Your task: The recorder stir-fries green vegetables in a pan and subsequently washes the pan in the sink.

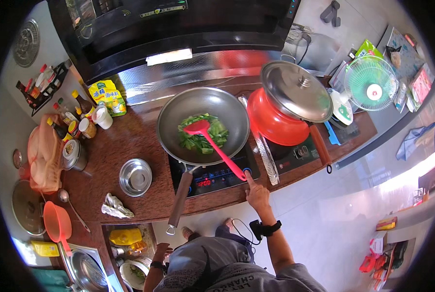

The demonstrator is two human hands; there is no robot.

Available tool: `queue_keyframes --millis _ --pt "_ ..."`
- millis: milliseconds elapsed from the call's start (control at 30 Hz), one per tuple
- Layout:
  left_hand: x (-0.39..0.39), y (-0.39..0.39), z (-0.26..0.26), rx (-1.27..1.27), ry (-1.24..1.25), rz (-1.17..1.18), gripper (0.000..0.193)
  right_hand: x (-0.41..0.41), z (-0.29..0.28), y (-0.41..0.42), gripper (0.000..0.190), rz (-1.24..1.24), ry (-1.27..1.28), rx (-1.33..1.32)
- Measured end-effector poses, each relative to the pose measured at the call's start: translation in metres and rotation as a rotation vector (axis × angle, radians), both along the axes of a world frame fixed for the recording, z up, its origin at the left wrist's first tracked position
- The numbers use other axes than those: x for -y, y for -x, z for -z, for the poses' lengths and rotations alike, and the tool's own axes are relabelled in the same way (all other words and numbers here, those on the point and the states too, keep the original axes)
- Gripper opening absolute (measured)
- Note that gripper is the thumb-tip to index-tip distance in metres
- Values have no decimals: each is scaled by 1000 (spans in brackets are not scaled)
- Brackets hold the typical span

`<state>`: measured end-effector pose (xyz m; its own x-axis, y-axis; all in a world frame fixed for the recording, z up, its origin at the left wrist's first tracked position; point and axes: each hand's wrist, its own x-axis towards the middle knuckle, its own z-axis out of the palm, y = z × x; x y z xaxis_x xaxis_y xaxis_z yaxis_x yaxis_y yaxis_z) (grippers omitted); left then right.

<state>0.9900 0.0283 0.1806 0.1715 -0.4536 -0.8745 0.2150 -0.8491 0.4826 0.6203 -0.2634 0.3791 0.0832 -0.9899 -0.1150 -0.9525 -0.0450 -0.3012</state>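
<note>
My right hand (257,195) reaches over the counter edge with its index finger extended and the other fingers curled. The fingertip touches or nearly touches the lit right corner of the black induction cooktop (217,184), close to the handle end of a red spatula (219,149). That spatula leans in a steel wok (166,133), its head resting on chopped leafy greens (217,133). Toward me points the wok's brown handle (181,199). Low beside my body hangs my left hand (162,251), partly seen, with nothing visible in it.
Right of the wok stands a red pot (276,124) under a tilted steel lid (298,91). On the left are a steel bowl (135,177), a crumpled cloth (116,206), seasoning bottles (81,104) and an orange dipper (56,221). A range hood (173,40) overhangs the back; a fan (371,84) stands right.
</note>
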Motion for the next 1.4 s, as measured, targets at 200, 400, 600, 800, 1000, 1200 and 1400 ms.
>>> queue_keyframes --millis 200,400,600,800,1000,1200,1400 --pt "-19 -7 23 -34 50 -76 37 -6 -8 -3 70 9 18 59" --pt "-13 -28 15 -146 173 -126 35 8 -36 10 42 72 342 427" --pt "92 -41 -127 -280 201 481 40 37 -92 -16 52 -150 181 375" --pt "175 32 -249 -287 666 258 61 72 -86 -53 57 -163 -251 486" --pt "214 83 -270 -809 512 -47 49 100 -130 -33 20 -223 -297 567" --pt "217 84 -253 -994 542 -57 40 104 -246 -27 32 -482 77 -79" --pt "218 84 -250 -988 535 -75 38 122 -307 -60 31 -776 -37 -534"
